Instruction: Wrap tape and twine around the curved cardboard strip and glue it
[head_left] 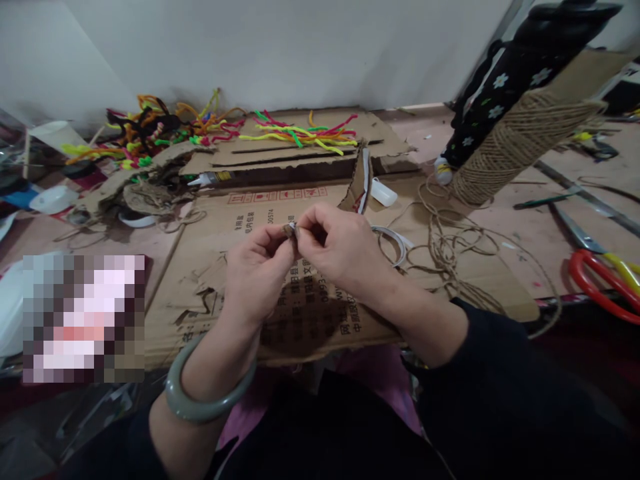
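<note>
Pinching 1 small piece (289, 231), left hand (257, 269) meets right hand (336, 250) above cardboard (295, 327).

Small brown-and-white piece (289, 230); pinched, partly hidden

1. Loose neon pipe cleaners (305, 135) are strewn over layered cardboard sheets (387, 137).
2. A multicoloured pipe-cleaner heap (150, 130) is piled farther left.
3. A white cup (53, 135) is placed behind blue (14, 189) and dark-red paint jars (83, 175).
4. A black, flower-decorated vase (515, 63) is seen at upper right.
5. Red-and-yellow-handled scissors (584, 236) are laid at the table's (157, 241) right side.
</note>
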The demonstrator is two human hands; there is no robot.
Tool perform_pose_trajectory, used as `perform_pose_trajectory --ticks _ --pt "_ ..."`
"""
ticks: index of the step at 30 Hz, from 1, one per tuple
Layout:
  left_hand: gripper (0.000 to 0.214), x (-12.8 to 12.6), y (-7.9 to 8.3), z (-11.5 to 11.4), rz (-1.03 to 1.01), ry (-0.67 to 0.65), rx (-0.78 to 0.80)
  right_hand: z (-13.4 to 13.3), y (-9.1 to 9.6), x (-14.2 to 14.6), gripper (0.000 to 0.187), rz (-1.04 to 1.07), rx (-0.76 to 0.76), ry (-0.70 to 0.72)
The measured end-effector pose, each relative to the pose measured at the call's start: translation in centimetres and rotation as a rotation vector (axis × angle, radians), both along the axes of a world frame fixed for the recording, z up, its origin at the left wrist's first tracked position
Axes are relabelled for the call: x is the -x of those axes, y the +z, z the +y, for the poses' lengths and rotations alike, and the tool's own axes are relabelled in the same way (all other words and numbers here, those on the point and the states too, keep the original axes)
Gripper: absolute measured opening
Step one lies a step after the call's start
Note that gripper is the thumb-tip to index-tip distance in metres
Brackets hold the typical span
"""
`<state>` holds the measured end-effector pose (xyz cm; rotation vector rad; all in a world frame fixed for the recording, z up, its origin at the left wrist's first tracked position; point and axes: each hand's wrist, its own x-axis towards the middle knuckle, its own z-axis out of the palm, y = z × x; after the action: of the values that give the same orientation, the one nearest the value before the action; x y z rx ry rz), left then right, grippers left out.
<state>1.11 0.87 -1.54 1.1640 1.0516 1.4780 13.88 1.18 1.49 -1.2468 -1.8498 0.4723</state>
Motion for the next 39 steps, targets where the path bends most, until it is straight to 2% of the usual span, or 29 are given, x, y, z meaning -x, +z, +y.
perform_pose_trajectory --ticks 18,26,29,34,39 --pt "0.012 -0.3 0.9 -0.1 -0.114 -0.007 0.038 0.3 -0.1 -0.1 0.006 0.11 0.056 0.03" --pt "0.012 0.1 1.2 0.1 -0.177 0.084 0.128 0.1 0.0 -0.8 0.006 0.113 -0.08 0.01" --pt "0.01 0.4 1.1 0.3 -0.176 0.08 0.126 -0.2 0.1 -0.8 0.004 0.181 -0.098 0.056" --pt "0.011 0.9 0.9 0.8 -0.219 0.025 0.137 -0.2 0.2 -0.9 0.005 0.308 0.053 0.252" --pt "0.011 1.3 0.6 1.7 -0.265 0.102 0.186 0.7 0.5 -2.0 0.01 0.447 0.035 0.162"
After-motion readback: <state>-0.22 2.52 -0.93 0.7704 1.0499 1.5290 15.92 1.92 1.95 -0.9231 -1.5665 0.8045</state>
